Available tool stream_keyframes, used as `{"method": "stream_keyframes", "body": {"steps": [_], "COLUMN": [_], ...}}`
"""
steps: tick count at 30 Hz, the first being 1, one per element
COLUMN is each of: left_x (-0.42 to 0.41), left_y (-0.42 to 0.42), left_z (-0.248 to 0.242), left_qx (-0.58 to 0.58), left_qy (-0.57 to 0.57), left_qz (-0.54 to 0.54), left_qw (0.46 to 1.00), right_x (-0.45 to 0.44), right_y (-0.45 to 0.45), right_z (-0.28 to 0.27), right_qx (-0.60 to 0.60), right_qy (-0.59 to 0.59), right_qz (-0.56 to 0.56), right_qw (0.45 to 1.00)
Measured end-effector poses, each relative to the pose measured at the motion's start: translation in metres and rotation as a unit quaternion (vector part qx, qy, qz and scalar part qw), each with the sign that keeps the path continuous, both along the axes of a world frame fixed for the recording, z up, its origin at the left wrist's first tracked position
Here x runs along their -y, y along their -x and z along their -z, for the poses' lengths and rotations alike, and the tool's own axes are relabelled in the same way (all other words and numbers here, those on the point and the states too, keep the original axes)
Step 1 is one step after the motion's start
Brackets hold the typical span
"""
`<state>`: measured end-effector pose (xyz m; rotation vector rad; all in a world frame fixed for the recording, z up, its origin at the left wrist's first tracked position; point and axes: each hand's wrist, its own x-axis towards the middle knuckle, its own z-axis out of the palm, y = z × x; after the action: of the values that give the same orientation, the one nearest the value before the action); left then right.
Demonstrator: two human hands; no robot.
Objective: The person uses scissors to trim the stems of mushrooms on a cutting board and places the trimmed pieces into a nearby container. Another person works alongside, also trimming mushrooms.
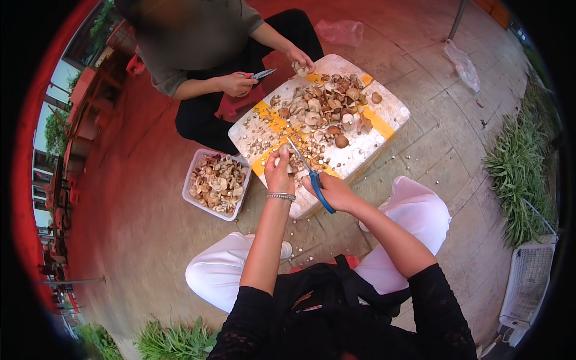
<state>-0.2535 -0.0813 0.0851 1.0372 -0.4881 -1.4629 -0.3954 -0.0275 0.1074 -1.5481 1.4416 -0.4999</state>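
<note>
My left hand (280,173) pinches a pale mushroom (288,165) over the near edge of a white foam box (310,204) strapped with yellow tape. In my right hand (332,191) is a pair of scissors with blue handles (320,192); the blades point up and left, close beside the mushroom. Part of that mushroom is hidden by my fingers. A heap of brown-capped mushrooms (330,101) covers the far part of the box lid. Many small cut stem ends (258,146) lie scattered across its left and near parts.
A white plastic basket (186,191) full of mushrooms stands left of the box. Across from me sits a person, one hand (238,84) holding red-handled scissors (261,74), the other (300,58) a mushroom. Plastic bags (463,65) lie on the paving; an empty basket (527,281) is at right.
</note>
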Motion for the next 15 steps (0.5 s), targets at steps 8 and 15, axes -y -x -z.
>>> {"method": "stream_keyframes", "body": {"steps": [8,15], "left_x": [-0.004,-0.015], "left_y": [-0.001,-0.040], "left_z": [0.016,0.057], "left_qx": [0.049,-0.070], "left_qy": [-0.054,-0.111], "left_qz": [-0.021,-0.078], "left_qw": [0.997,0.988], "right_x": [0.004,0.003], "right_y": [0.010,0.002], "right_z": [0.010,0.026], "right_qx": [0.051,0.122], "right_qy": [-0.063,-0.172], "right_qz": [-0.026,-0.013], "right_qw": [0.996,0.978]}}
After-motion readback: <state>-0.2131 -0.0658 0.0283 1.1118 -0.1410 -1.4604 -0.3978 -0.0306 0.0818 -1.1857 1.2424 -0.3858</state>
